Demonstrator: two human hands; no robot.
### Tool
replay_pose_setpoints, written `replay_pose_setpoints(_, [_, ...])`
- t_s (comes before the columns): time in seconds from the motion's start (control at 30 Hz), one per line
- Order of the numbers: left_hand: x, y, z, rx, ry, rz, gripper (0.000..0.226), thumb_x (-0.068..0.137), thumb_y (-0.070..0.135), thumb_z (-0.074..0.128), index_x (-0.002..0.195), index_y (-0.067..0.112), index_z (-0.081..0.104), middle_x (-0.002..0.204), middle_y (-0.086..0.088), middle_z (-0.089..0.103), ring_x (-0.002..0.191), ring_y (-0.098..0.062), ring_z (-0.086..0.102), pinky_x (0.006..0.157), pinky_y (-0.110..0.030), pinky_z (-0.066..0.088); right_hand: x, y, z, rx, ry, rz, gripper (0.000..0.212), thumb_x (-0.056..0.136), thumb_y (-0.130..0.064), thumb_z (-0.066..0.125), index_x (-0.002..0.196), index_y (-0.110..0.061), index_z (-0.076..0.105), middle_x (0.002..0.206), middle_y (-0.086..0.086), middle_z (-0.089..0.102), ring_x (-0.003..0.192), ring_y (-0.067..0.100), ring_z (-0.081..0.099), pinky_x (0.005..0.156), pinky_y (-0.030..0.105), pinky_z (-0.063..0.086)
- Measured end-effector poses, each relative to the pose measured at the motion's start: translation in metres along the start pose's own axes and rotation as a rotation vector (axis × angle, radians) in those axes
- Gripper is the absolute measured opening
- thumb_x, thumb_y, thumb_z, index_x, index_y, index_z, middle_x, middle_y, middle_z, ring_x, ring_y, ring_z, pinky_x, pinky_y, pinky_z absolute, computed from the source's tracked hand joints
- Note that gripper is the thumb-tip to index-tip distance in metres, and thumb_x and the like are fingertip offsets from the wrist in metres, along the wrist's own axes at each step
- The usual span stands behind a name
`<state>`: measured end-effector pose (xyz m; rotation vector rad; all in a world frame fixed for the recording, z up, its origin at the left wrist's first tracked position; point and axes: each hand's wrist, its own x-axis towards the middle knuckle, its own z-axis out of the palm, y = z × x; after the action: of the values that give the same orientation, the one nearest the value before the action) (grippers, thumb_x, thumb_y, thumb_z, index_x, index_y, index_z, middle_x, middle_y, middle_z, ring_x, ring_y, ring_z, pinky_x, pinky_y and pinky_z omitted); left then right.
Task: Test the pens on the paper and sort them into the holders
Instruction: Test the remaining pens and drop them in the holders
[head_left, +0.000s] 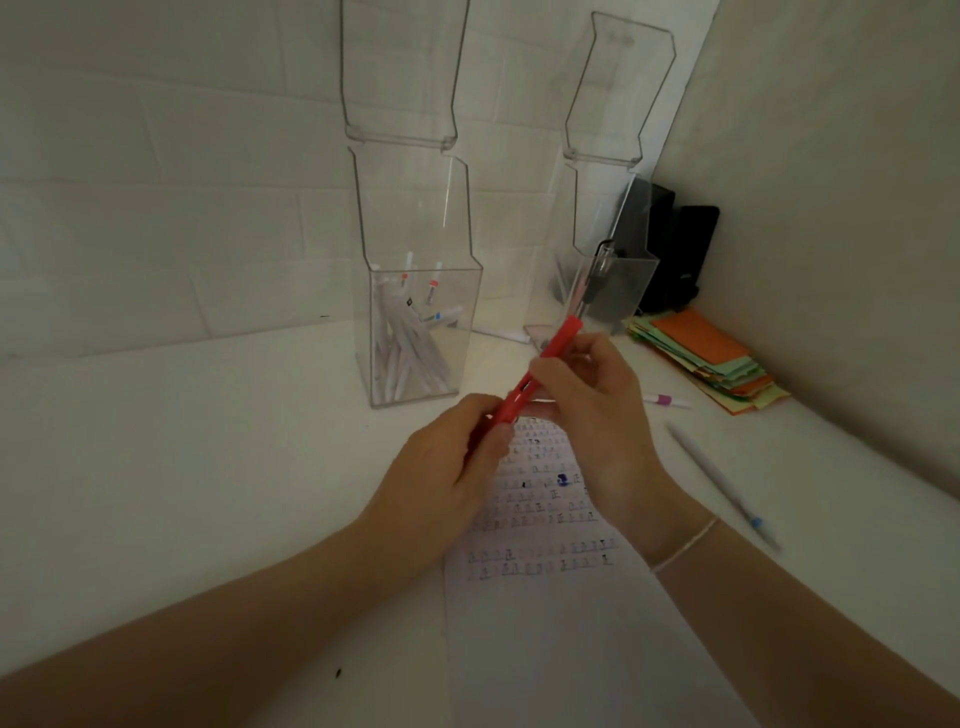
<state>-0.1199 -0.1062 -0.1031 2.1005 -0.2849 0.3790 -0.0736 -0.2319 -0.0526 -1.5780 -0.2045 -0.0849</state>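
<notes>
- The left hand (452, 457) pinches the lower end of a red pen (535, 371), fingers curled round it; the right hand (587, 384) grips the upper half, fingers wrapped round the barrel.
- The pen hangs in the air just above the top edge of the paper (550, 519), its long axis slanting from lower left up to upper right, far end towards the right holder (602, 280).
- Whether a cap is on or coming off, I cannot tell; judging by the two-handed hold, uncapping or recapping is the step in hand.
- The paper lies straight below both hands, already lined with test marks.
- Beyond the paper's top left stands the left holder (415, 332), full of white pens; the right holder, beyond its top right, holds few.
- Right of the paper lie a grey pen (722, 486) and a purple-banded pen (665, 400), both nearer the right hand.
</notes>
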Motion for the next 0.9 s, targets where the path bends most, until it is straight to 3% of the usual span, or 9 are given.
replay_pose_setpoints(0.1, [-0.003, 0.005, -0.001, -0.028, -0.045, 0.076, 0.022, 0.099, 0.032, 0.033, 0.109, 0.029, 0.053, 0.082, 0.011, 0.059, 0.075, -0.006, 0.056, 0.069, -0.02, 0.046, -0.002, 0.001, -0.004, -0.051, -0.153, 0.085, 0.02, 0.078, -0.002, 0.068, 0.073, -0.007, 0.049, 0.06, 0.005, 0.051, 0.054, 0.014, 0.05, 0.054, 0.026, 0.045])
replay_pose_setpoints(0.17, [-0.004, 0.005, 0.0, -0.027, -0.072, 0.109, 0.024, 0.099, 0.037, 0.031, 0.108, 0.029, 0.052, 0.084, 0.014, 0.06, 0.076, -0.005, 0.058, 0.069, -0.019, 0.046, -0.004, -0.002, -0.007, -0.028, -0.269, 0.157, 0.021, 0.079, -0.005, 0.07, 0.071, -0.005, 0.051, 0.055, 0.006, 0.052, 0.049, 0.014, 0.046, 0.047, 0.024, 0.039])
replay_pose_setpoints(0.3, [-0.005, 0.003, -0.001, 0.057, -0.069, 0.117, 0.036, 0.092, 0.049, 0.03, 0.095, 0.02, 0.05, 0.061, 0.005, 0.053, 0.052, -0.011, 0.048, 0.052, -0.022, 0.04, -0.007, -0.01, -0.013, -0.061, -0.331, 0.182, 0.023, 0.085, -0.014, 0.067, 0.08, 0.007, 0.061, 0.063, 0.017, 0.06, 0.056, 0.024, 0.057, 0.052, 0.026, 0.05])
replay_pose_setpoints(0.4, [-0.004, 0.003, -0.004, 0.064, -0.001, 0.113, 0.033, 0.091, 0.05, 0.033, 0.087, 0.023, 0.053, 0.056, 0.002, 0.05, 0.049, -0.012, 0.046, 0.05, -0.018, 0.036, -0.008, -0.018, -0.023, 0.011, -0.36, 0.235, 0.027, 0.09, -0.017, 0.059, 0.084, 0.009, 0.063, 0.075, 0.024, 0.065, 0.066, 0.03, 0.066, 0.06, 0.029, 0.056])
replay_pose_setpoints(0.57, [-0.001, 0.002, -0.008, 0.102, 0.056, 0.069, 0.036, 0.09, 0.058, 0.033, 0.092, 0.03, 0.055, 0.061, 0.002, 0.055, 0.056, -0.01, 0.051, 0.056, -0.019, 0.039, -0.007, -0.028, -0.057, 0.19, -0.233, 0.28, 0.027, 0.094, -0.023, 0.052, 0.097, 0.0, 0.066, 0.093, 0.025, 0.07, 0.085, 0.034, 0.071, 0.074, 0.038, 0.059])
replay_pose_setpoints(0.7, [0.002, 0.004, -0.013, 0.157, 0.133, 0.033, 0.039, 0.09, 0.056, 0.037, 0.078, 0.021, 0.049, 0.056, 0.004, 0.047, 0.052, -0.009, 0.046, 0.054, -0.021, 0.035, -0.019, -0.026, -0.082, 0.254, -0.137, 0.301, 0.011, 0.09, -0.01, 0.056, 0.097, -0.005, 0.063, 0.101, 0.023, 0.07, 0.094, 0.033, 0.069, 0.081, 0.041, 0.058])
replay_pose_setpoints(0.8, [0.01, 0.008, -0.012, 0.272, 0.001, -0.012, 0.042, 0.088, 0.053, 0.047, 0.066, 0.018, 0.041, 0.057, 0.002, 0.045, 0.052, -0.012, 0.044, 0.058, -0.027, 0.037, -0.033, -0.013, -0.09, 0.045, -0.137, 0.286, 0.011, 0.073, -0.002, 0.069, 0.077, -0.006, 0.06, 0.079, 0.016, 0.068, 0.075, 0.024, 0.067, 0.069, 0.03, 0.057])
replay_pose_setpoints(0.9, [0.016, 0.013, -0.001, 0.365, -0.205, -0.014, 0.043, 0.084, 0.054, 0.054, 0.065, 0.019, 0.041, 0.06, 0.004, 0.048, 0.057, -0.015, 0.049, 0.06, -0.029, 0.038, -0.045, 0.002, -0.086, -0.06, -0.086, 0.302, 0.02, 0.079, -0.001, 0.068, 0.065, -0.004, 0.054, 0.057, 0.01, 0.058, 0.051, 0.019, 0.058, 0.05, 0.027, 0.05])
